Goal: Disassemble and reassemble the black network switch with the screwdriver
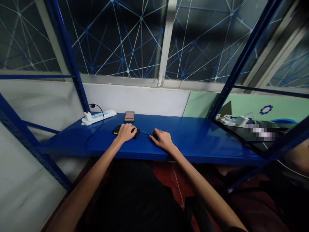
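Observation:
My left hand (126, 132) lies palm down on a flat black device (136, 132) on the blue shelf (193, 138), pressing it in place. To its right, my right hand (162, 139) closes around a small dark tool (153, 134) whose thin tip points left toward the black device. The tool's body is mostly hidden under my fingers. A phone-like device with a reddish screen (129, 116) lies just behind my left hand, apart from it.
A white power strip (98, 117) with a black cable plugged in sits at the back left of the shelf. Blue rack posts rise at left and right. A second shelf at right holds white adapters (235, 121) and cables.

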A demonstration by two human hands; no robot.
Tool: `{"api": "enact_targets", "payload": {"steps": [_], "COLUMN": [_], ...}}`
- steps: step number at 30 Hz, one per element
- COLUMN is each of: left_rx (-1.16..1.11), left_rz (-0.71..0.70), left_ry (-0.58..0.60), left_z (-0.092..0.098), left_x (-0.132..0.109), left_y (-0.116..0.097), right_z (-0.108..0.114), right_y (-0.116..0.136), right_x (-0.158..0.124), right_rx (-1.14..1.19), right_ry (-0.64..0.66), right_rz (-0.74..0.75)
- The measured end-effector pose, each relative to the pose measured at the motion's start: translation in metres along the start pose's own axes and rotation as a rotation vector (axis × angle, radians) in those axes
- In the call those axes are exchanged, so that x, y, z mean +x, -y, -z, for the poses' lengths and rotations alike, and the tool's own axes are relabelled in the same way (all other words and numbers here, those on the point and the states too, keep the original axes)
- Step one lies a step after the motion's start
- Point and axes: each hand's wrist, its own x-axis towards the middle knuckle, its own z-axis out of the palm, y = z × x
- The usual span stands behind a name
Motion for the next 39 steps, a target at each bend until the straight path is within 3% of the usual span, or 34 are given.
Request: {"api": "enact_targets", "payload": {"steps": [8,25,39], "left_rx": [-0.014,-0.018,-0.014], "left_rz": [0.006,-0.002,0.009], "left_ry": [0.002,0.002,0.008], "left_z": [0.0032,0.0013,0.0025], "left_x": [-0.0005,-0.0004,0.0001], "left_y": [-0.0016,-0.0004,-0.0011], "right_z": [-0.0024,-0.0042,-0.0006], "right_y": [-0.0038,-0.0048,-0.0047], "right_x": [-0.0009,0.0024,-0.0034], "right_rx": [-0.004,0.029,-0.001], "right_ry": [-0.052,0.018,-0.019], "right_rz": [-0.023,-0.023,-0.039]}}
